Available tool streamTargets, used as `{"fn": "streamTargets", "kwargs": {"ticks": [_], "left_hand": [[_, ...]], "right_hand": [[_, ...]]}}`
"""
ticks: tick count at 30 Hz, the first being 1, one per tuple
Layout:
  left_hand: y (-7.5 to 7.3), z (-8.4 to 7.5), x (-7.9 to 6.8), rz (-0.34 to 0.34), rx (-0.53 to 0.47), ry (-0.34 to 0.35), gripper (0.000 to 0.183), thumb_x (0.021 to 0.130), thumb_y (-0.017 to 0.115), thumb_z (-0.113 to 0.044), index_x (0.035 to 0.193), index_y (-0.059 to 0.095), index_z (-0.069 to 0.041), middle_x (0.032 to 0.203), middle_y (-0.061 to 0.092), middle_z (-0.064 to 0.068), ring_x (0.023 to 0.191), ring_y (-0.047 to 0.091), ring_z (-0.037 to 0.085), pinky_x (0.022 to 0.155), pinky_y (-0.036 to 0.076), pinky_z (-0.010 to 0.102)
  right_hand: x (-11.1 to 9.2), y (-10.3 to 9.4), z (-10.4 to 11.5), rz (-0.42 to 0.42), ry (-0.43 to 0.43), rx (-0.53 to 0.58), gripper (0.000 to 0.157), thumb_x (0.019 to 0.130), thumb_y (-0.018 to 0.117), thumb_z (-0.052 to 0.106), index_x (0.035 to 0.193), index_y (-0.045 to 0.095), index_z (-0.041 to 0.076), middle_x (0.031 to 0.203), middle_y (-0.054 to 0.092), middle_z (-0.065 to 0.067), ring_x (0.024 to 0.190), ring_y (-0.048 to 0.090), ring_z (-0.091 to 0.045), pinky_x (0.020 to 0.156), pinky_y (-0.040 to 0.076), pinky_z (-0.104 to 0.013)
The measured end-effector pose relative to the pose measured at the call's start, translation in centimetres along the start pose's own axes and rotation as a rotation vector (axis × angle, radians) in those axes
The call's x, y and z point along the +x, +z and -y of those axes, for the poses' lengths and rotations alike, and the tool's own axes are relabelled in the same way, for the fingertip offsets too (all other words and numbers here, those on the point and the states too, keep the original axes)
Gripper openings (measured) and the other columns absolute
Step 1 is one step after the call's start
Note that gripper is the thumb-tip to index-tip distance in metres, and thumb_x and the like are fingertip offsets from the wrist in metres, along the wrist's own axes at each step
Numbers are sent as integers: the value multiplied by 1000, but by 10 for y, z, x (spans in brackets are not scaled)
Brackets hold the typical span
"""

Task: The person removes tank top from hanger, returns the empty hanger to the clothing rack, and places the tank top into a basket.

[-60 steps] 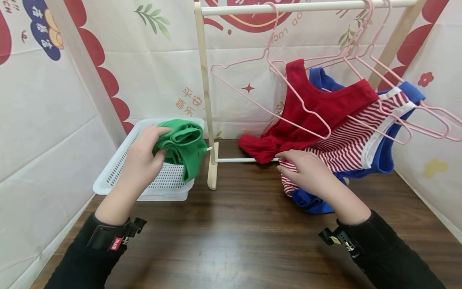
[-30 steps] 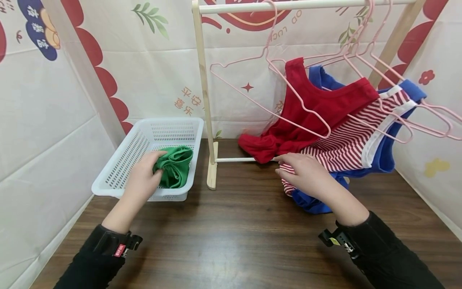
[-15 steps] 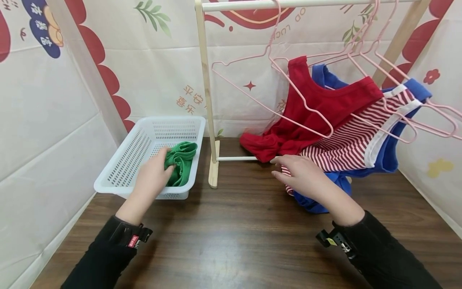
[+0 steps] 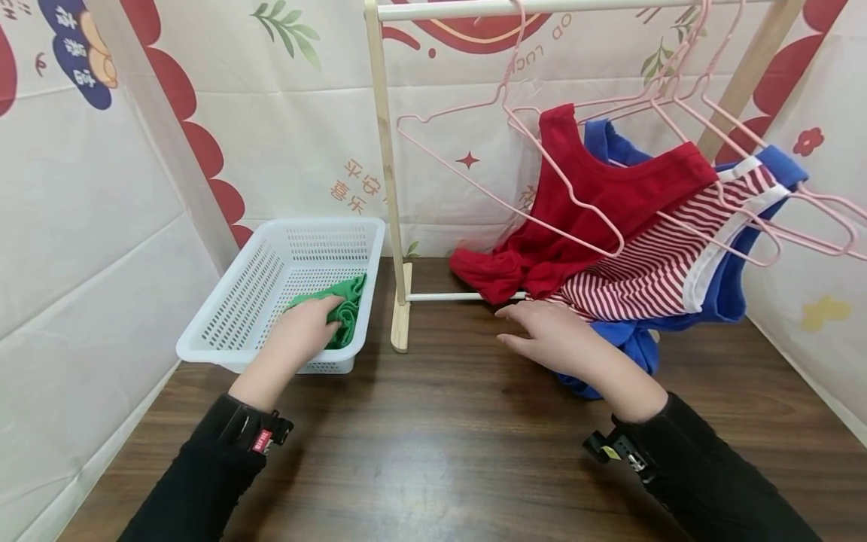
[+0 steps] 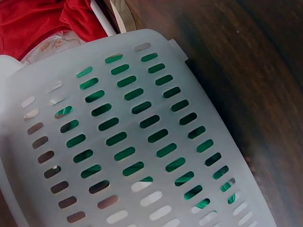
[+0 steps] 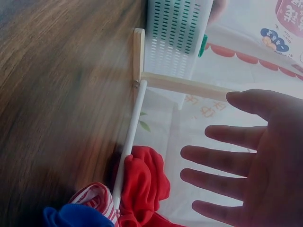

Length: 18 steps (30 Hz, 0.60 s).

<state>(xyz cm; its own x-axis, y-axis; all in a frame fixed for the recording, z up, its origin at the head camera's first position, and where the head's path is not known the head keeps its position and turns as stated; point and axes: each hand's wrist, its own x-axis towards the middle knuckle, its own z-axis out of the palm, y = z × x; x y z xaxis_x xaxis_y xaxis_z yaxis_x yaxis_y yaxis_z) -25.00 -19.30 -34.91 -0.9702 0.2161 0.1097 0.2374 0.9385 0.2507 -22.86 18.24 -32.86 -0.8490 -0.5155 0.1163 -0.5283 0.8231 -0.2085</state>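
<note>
Inside the white basket, my left hand holds a crumpled green garment, its fingertips and thumb on the cloth. In the left wrist view the perforated basket wall hides that hand, and the green cloth shows through the slots. My right hand hovers with straight, spread fingers just in front of the hanging clothes; the right wrist view shows nothing in it. Nearest to it are a red tank top, a red-and-white striped garment and a blue garment, all on pink hangers.
A bare pink hanger hangs left of the red top. The rack has a white top rail, a wooden post with a foot, and a low bar. A dark wooden table lies beneath.
The green garment has gone down into the basket with my left hand, which has moved rightward and lower. My right hand has shifted slightly left, away from the striped garment.
</note>
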Motion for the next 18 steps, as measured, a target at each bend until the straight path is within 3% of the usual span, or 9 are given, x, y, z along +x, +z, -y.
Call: {"fn": "streamTargets", "kwargs": {"ticks": [3, 6, 12, 18], "left_hand": [[0, 0, 2, 56, 7, 17, 44, 96, 58, -19, 138, 53, -7, 129, 59, 17, 118, 55, 33, 96, 43, 54], [0, -2, 2, 44, 30, 5, 45, 95, 57, -24, 137, 54, -7, 128, 59, 18, 118, 55, 35, 96, 43, 54], [0, -10, -4, -172, 113, -10, 43, 91, 58, -32, 124, 61, -4, 99, 60, 17, 82, 56, 31, 69, 48, 48], [-5, -22, -6, -302, 177, 51, 35, 94, 58, -29, 114, 63, -1, 92, 59, 17, 78, 55, 31, 64, 47, 46]], "right_hand": [[0, 1, 1, 13, 5, -3, 42, 94, 64, 33, 126, 63, 7, 121, 64, -10, 116, 57, -29, 99, 40, -52], [0, 1, 1, 15, -8, -16, 42, 94, 64, 33, 126, 63, 6, 121, 64, -10, 115, 58, -30, 98, 41, -51], [1, 0, 2, 8, 0, -4, 42, 95, 63, 34, 128, 62, 8, 123, 63, -10, 118, 56, -29, 100, 39, -52], [1, -5, 4, -16, -6, -1, 42, 95, 64, 33, 129, 62, 8, 123, 64, -9, 117, 57, -27, 99, 40, -52]]}}
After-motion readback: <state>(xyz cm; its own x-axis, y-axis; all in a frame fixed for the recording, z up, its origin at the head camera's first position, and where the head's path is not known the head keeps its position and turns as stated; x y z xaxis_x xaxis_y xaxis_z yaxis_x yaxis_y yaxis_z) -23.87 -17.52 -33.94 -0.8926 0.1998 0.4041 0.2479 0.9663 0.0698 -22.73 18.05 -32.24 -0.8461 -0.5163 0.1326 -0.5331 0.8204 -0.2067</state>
